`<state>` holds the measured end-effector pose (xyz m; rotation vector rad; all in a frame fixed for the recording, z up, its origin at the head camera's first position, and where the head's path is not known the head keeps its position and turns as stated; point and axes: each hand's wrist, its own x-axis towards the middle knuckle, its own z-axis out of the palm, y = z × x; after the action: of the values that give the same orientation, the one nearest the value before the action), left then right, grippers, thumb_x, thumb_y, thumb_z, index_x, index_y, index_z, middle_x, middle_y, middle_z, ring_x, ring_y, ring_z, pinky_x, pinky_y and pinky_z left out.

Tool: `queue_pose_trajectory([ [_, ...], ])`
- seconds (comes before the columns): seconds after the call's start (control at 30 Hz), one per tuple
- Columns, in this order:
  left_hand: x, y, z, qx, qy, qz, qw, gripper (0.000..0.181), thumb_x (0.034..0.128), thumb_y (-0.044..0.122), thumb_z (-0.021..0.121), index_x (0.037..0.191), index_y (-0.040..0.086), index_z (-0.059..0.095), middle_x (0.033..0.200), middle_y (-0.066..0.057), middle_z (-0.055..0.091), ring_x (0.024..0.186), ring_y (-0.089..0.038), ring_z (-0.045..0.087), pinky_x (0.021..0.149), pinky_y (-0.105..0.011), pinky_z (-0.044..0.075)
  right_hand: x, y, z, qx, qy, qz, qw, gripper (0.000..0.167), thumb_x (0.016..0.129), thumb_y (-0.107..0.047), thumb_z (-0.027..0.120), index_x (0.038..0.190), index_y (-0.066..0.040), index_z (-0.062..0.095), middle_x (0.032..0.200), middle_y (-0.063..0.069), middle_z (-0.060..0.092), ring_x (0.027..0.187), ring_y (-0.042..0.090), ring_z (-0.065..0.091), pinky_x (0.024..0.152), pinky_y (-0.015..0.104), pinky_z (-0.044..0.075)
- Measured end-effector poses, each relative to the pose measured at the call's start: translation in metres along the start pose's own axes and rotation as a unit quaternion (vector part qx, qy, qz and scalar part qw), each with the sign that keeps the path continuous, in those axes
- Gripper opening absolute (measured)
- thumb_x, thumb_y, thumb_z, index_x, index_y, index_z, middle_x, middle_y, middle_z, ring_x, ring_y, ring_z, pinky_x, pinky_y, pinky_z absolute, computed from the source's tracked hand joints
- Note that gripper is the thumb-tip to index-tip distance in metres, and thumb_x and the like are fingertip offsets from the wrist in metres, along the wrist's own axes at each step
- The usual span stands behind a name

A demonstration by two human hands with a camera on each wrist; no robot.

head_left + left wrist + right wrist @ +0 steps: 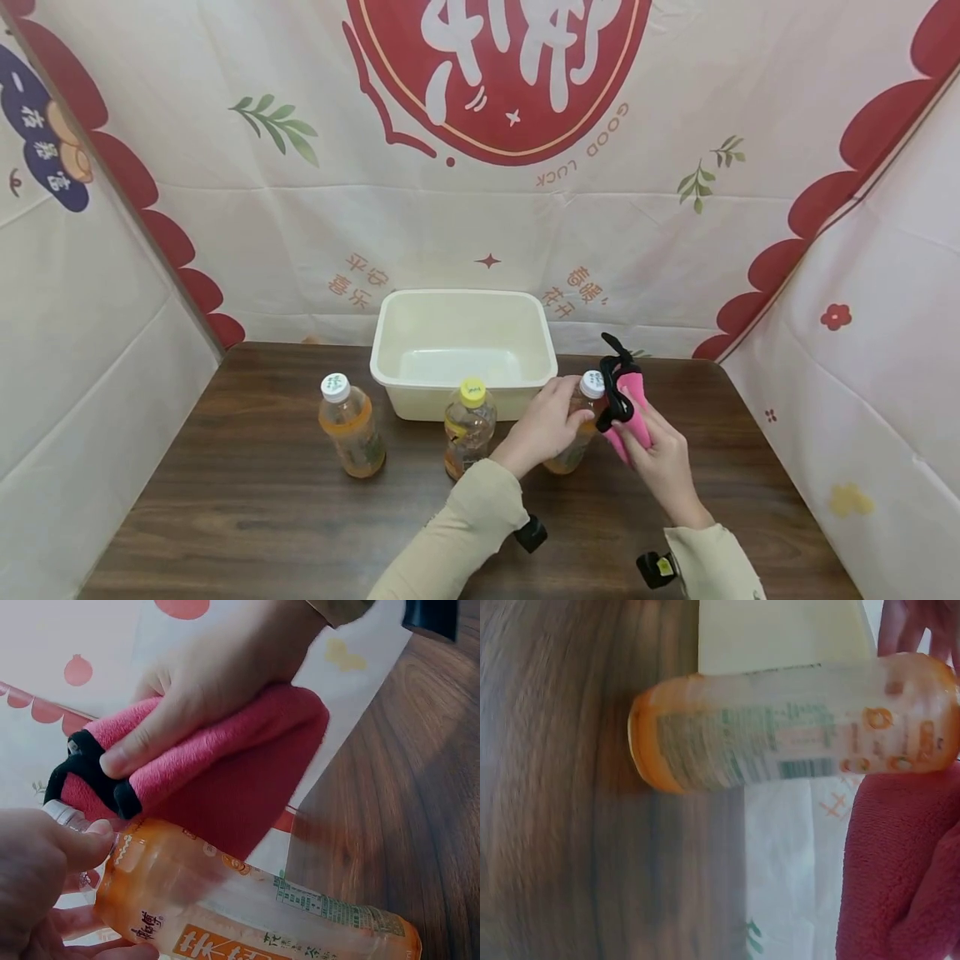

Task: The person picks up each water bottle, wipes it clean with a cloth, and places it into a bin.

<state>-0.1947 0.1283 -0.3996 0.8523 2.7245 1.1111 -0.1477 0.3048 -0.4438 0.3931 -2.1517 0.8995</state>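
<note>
My left hand [546,423] grips the neck area of a white-capped plastic bottle [572,454], its thumb near the cap in the left wrist view. The bottle [255,900] has a clear and orange label with printed characters. My right hand [666,462] holds a folded pink cloth [637,425] with black edging, thumb on top. In the left wrist view the cloth [225,772] lies against or very close to the bottle's upper part. Whether the bottle's base touches the table cannot be told. The right wrist view shows the bottle [780,735] beside the cloth [907,862].
A cream plastic basin [465,400] stands at the back of the brown wooden table [255,500]. In front of it is a yellow-capped bottle [471,429], near my left forearm. Another white-capped bottle [354,433] stands farther left. Printed cloth walls [465,217] enclose the table.
</note>
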Motion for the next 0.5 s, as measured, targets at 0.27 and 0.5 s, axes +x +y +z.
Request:
queue_pose_trajectory([
  [0.27,0.0,-0.002,-0.001,-0.029,-0.005,-0.003,0.9996,0.047,0.091,0.029,0.052,0.132,0.011,0.039,0.125,-0.005,0.047,0.113,-0.015,0.049,0.093,-0.03,0.043,-0.006,-0.001,0.02,0.023,0.03,0.036,0.9986,0.027,0.07,0.011,0.069,0.097,0.009,0.065,0.101,0.025,0.063,0.094,-0.013,0.051,0.08,0.004,0.04],
  [0.5,0.002,-0.002,0.001,-0.025,-0.001,0.008,0.9997,0.047,0.0907,0.028,0.053,0.132,0.009,0.039,0.126,-0.006,0.047,0.117,-0.016,0.047,0.095,-0.03,0.041,-0.01,-0.015,0.022,0.031,0.06,0.065,0.9956,0.029,0.063,0.023,0.066,0.091,0.015,0.063,0.1,0.024,0.063,0.095,-0.018,0.048,0.078,0.002,0.038],
])
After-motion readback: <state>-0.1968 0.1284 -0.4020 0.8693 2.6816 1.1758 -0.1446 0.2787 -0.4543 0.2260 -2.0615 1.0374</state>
